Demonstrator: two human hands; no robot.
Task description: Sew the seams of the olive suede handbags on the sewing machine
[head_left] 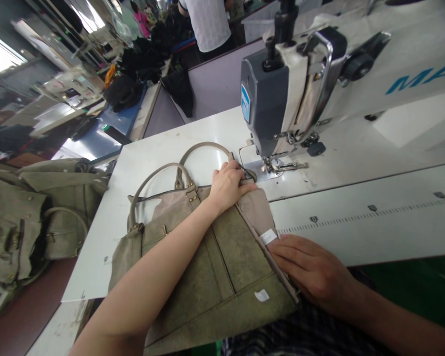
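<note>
An olive-tan suede handbag (222, 267) with two curved handles lies on the white sewing table (163, 148), its upper corner close to the presser foot (278, 165) of the sewing machine (300, 79). My left hand (228, 185) is closed over the bag's top corner beside the needle plate. My right hand (311, 272) lies flat with fingers stretched out on the bag's right edge, near a small white label (269, 236).
A pile of similar tan bags (33, 217) sits to the left. A ruler scale (374, 212) runs along the table's front. Another person in a white shirt (209, 22) stands at the back, near dark fabric heaps and other workstations.
</note>
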